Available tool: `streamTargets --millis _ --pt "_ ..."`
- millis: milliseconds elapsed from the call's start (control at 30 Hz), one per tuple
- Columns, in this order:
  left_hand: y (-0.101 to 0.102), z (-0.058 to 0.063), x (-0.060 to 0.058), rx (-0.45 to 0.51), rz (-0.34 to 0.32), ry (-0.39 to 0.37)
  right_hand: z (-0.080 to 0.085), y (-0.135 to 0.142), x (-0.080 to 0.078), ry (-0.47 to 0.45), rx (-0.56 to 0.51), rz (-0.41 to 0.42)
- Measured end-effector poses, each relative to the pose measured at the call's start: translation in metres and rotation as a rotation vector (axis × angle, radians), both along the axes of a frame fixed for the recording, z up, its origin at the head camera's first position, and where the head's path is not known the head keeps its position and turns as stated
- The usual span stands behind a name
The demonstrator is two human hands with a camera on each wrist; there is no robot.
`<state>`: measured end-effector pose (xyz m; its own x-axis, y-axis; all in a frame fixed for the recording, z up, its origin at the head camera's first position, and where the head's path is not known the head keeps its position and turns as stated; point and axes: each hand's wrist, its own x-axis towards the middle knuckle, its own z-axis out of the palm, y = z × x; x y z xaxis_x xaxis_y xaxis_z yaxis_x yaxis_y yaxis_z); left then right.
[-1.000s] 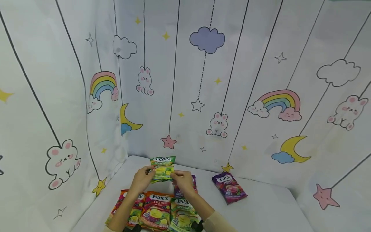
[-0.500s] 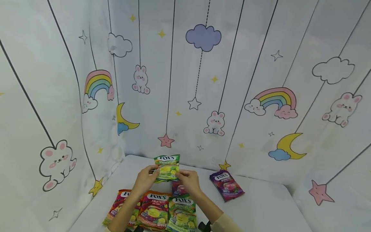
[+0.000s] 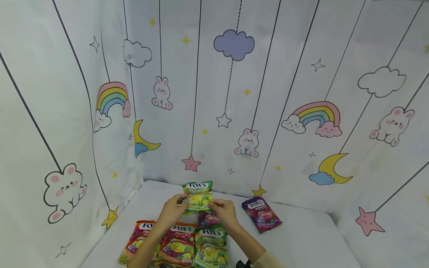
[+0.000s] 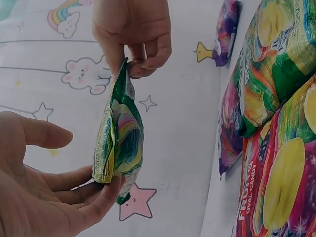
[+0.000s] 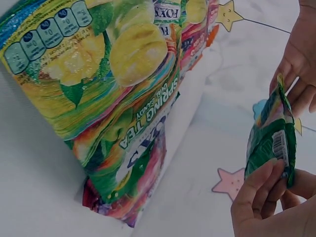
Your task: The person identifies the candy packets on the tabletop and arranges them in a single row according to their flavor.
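A green and yellow Fox's Spring Tea candy bag [image 3: 198,193] is held up above the table between both hands. My right hand [image 3: 226,214] pinches one edge; the right wrist view shows its thumb and fingers on the green back [image 5: 269,140] near a barcode. At the opposite edge is my left hand [image 3: 172,212]. In the left wrist view, the left thumb [image 4: 54,137] stands apart from the bag, while the fingers [image 4: 101,197] touch its edge. Below lie two red Fruits bags [image 3: 177,243] [image 3: 140,238] and another Spring Tea bag [image 3: 211,247], side by side.
A purple Berries bag [image 3: 262,215] lies by itself on the right of the white table [image 3: 301,238]. Another purple bag [image 3: 208,219] sits behind the row, partly covered. A white cloth wall [image 3: 187,111] with cartoon drawings encloses the table's back and sides.
In the head view, both hands and the held bag have shifted slightly right, while the camera view also moved a little. The bags on the table stay in place.
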<state>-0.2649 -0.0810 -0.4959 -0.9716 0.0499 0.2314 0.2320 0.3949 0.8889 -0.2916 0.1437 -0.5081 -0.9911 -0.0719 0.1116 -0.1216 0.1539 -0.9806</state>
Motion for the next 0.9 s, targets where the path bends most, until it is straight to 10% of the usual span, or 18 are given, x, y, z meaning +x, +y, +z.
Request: streamTargets --millis 267,500,900 --pt "0.006 0.001 0.009 -0.007 -0.037 0.023 0.024 0.008 0.028 -0.004 0.027 0.006" --pt "0.012 -0.002 0.008 0.011 -0.085 0.019 -0.006 0.026 0.013 -0.035 0.02 -0.005" --pt "0.024 -0.002 0.01 0.01 -0.157 -0.022 -0.005 0.043 0.024 -0.041 -0.006 -0.003"
